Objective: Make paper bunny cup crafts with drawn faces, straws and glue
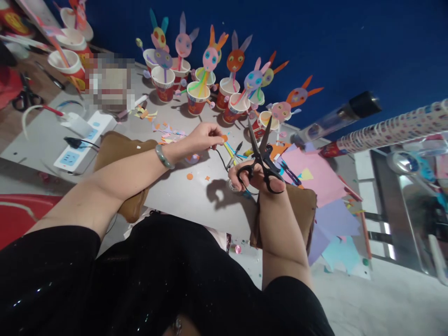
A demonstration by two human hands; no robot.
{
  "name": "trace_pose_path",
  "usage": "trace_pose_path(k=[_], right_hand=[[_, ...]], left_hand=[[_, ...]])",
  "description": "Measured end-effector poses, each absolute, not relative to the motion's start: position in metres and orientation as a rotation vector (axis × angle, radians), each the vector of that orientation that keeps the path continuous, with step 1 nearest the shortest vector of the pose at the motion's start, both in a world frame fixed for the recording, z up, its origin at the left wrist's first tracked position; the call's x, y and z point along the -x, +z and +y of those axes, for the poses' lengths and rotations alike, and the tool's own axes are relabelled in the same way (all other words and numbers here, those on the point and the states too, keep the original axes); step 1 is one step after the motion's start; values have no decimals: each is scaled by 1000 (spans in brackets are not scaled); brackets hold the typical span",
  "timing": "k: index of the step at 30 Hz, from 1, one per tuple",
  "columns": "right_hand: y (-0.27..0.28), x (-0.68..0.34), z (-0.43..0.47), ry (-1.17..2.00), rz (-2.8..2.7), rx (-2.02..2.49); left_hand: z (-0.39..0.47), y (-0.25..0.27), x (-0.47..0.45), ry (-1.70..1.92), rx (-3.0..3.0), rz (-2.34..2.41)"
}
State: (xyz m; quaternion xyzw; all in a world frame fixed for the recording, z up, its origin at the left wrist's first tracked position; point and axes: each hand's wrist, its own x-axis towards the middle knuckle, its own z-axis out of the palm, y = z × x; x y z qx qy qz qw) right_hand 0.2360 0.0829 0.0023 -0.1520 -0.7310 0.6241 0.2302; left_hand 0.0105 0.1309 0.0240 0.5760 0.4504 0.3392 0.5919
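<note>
My left hand (pixel 205 136) is closed in a pinch on a small orange paper piece (pixel 224 138) above the middle of the table. To its right, my right hand (pixel 252 173) has fingers through the handles of black-handled scissors (pixel 259 150). The blades stand apart and point toward the back, clear of the orange piece. Below the hands, an orange paper circle (pixel 189 176) and a tiny orange scrap (pixel 207 178) lie on the table (pixel 182 193). Pens and thin coloured strips lie partly hidden behind my right hand.
Several paper cups (pixel 198 98) with rabbit-faced paper figures stand along the blue wall. At left are a power strip (pixel 79 144) and a brown cushion (pixel 122 149). Pink paper (pixel 315 175), purple paper (pixel 336 221) and a long stack of cups (pixel 388 128) lie at right.
</note>
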Motion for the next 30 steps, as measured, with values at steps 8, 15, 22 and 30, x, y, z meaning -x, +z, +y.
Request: trace_pose_path(k=[8, 15, 22, 30], right_hand=[[1, -228, 82, 1759, -1625, 401], [5, -228, 83, 1741, -1659, 549], [12, -221, 82, 1554, -1760, 682], [28, -204, 67, 1066, -2054, 1161]], left_hand=[[125, 27, 7, 701, -1311, 897], [128, 29, 21, 866, -1290, 905], [145, 64, 45, 1165, -1255, 926], [155, 78, 65, 1205, -1297, 910]])
